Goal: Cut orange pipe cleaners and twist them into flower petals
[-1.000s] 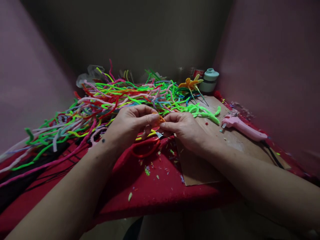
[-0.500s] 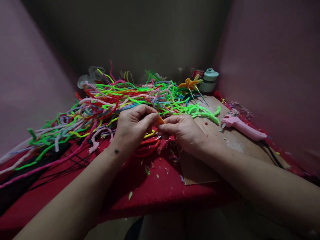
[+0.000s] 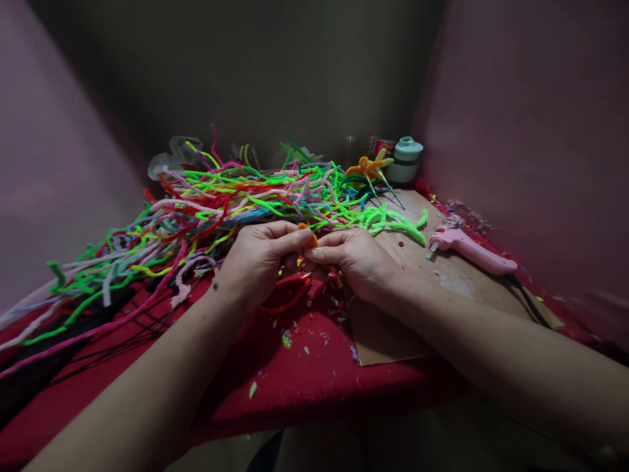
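Note:
Between my two hands is a short piece of orange pipe cleaner [image 3: 310, 237], mostly covered by the fingertips. My left hand [image 3: 260, 259] pinches it from the left with thumb and forefinger. From the right, my right hand [image 3: 356, 259] pinches its other side, the fingertips of both hands nearly meeting. Below them, red-handled scissors [image 3: 287, 295] lie on the red cloth [image 3: 304, 373], partly hidden by my left hand. Right behind the hands spreads a big heap of coloured pipe cleaners [image 3: 255, 190].
A pink glue gun [image 3: 474, 249] rests on a cardboard sheet [image 3: 393, 337] at the right, its black cord trailing off. Orange and yellow pipe-cleaner flowers [image 3: 366, 167] on stems stand behind, near a pale green bottle [image 3: 407, 157]. Fuzz scraps dot the cloth.
My left hand has lowered slightly and its fingers have shifted on the orange piece, which now pokes up above the thumb. The whole view has moved slightly.

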The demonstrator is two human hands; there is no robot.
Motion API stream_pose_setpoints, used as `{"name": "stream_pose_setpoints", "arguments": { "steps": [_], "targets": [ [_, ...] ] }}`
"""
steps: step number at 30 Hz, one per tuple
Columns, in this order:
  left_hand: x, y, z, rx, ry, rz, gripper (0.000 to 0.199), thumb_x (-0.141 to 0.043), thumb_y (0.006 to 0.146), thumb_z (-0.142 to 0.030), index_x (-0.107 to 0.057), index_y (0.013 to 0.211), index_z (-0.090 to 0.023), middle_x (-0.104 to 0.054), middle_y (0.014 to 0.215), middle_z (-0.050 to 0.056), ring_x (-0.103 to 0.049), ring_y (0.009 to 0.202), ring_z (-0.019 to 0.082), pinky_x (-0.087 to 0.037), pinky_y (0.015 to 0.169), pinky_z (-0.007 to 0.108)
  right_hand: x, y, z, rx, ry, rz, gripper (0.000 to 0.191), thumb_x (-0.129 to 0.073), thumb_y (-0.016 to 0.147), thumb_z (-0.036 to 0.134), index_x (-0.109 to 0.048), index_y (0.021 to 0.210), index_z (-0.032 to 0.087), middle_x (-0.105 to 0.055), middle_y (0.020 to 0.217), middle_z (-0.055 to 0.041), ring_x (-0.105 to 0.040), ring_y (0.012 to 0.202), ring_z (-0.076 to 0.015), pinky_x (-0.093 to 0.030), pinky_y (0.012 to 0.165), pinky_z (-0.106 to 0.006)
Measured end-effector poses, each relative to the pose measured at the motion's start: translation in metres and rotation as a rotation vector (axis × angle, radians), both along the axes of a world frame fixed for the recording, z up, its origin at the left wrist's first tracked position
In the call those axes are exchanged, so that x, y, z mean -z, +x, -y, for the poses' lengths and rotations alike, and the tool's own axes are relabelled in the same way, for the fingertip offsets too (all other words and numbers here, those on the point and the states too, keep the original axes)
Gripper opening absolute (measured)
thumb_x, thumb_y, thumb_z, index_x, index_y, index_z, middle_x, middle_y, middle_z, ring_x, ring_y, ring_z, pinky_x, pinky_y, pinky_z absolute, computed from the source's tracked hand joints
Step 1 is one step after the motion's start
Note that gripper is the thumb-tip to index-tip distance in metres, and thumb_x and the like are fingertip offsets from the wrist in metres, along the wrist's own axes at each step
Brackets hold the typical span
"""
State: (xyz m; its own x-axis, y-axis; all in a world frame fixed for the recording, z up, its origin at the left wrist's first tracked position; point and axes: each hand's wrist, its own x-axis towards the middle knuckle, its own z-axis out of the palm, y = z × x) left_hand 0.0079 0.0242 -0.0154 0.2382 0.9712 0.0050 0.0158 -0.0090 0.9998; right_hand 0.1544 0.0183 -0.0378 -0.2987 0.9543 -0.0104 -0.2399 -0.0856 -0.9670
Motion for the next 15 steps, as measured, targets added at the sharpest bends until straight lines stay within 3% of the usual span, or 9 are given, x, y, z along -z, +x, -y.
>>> {"name": "stream_pose_setpoints", "arguments": {
  "steps": [3, 5, 10, 15],
  "targets": [
    [-0.0015, -0.0015, 0.0004, 0.014, 0.048, -0.079, 0.017, -0.071, 0.069, -0.03, -0.066, 0.071, -0.014, -0.054, 0.056, -0.002, -0.043, 0.047, 0.006, -0.029, 0.044, 0.019, -0.002, 0.0015, 0.001, 0.004, 0.011, 0.011, 0.021, -0.076, 0.057, 0.027, -0.062, 0.052, 0.012, -0.056, 0.047, 0.0015, -0.044, 0.043, -0.0065, -0.033, 0.047, -0.023],
    [-0.0024, -0.0011, 0.0012, 0.031, 0.035, -0.098, 0.018, -0.07, 0.07, -0.03, -0.063, 0.064, -0.014, -0.051, 0.051, -0.002, -0.041, 0.045, 0.006, -0.028, 0.043, 0.019, -0.0029, 0.0013, 0.0022, -0.014, 0.027, 0.04, 0.021, -0.075, 0.058, 0.027, -0.062, 0.052, 0.012, -0.055, 0.047, 0.0016, -0.044, 0.043, -0.0066, -0.033, 0.047, -0.023],
    [-0.0024, 0.0023, 0.0005, 0.028, -0.115, -0.003, 0.025, -0.068, 0.068, -0.026, -0.053, 0.053, -0.013, -0.038, 0.042, -0.005, -0.031, 0.038, 0.004, -0.025, 0.04, 0.018, 0.0003, -0.0005, 0.0009, -0.018, 0.048, 0.075, 0.021, -0.074, 0.057, 0.027, -0.061, 0.05, 0.012, -0.052, 0.046, 0.0024, -0.04, 0.044, -0.0059, -0.03, 0.048, -0.023],
    [-0.0059, -0.0005, -0.0014, 0.002, 0.001, -0.114, 0.025, -0.071, 0.069, -0.036, -0.063, 0.08, -0.015, -0.048, 0.055, -0.005, -0.034, 0.043, 0.004, -0.023, 0.04, 0.016, 0.0017, 0.0027, -0.0052, 0.023, -0.067, -0.11, 0.017, -0.077, 0.052, 0.022, -0.062, 0.058, 0.015, -0.052, 0.05, 0.0031, -0.041, 0.046, -0.0075, -0.029, 0.048, -0.024]
  ]
}}
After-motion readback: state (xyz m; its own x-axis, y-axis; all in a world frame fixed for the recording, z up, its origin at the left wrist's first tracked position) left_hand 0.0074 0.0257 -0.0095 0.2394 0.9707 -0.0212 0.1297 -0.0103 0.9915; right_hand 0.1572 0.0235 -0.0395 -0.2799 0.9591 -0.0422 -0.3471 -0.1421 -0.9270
